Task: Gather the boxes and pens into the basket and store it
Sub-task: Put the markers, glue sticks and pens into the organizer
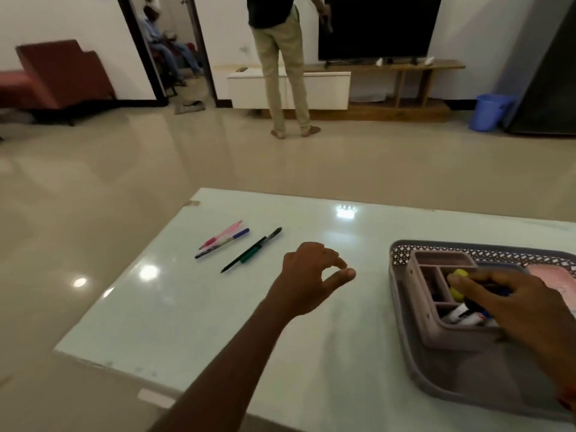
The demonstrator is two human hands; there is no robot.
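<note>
A grey basket (pixel 448 381) sits at the right of the pale glass table (pixel 218 322). Inside it stands a brown compartment box (pixel 436 307) holding pens and a yellow-capped marker (pixel 458 283), with a pink box (pixel 551 280) behind. My right hand (pixel 523 310) reaches into the brown box, fingers on the pens there. My left hand (pixel 311 275) hovers over the table middle, empty, fingers loosely curled and apart. Left of it lie a pink pen (pixel 222 234), a blue-capped pen (pixel 223 243), a green pen (pixel 254 251) and a black pen (pixel 249 251).
Beyond the table is shiny tiled floor. A person in beige trousers (pixel 283 73) stands by a white cabinet (pixel 324 88) and a TV stand. A red sofa (pixel 56 76) is far left, a blue bucket (pixel 491 112) far right. Another person sits in the doorway (pixel 168 48).
</note>
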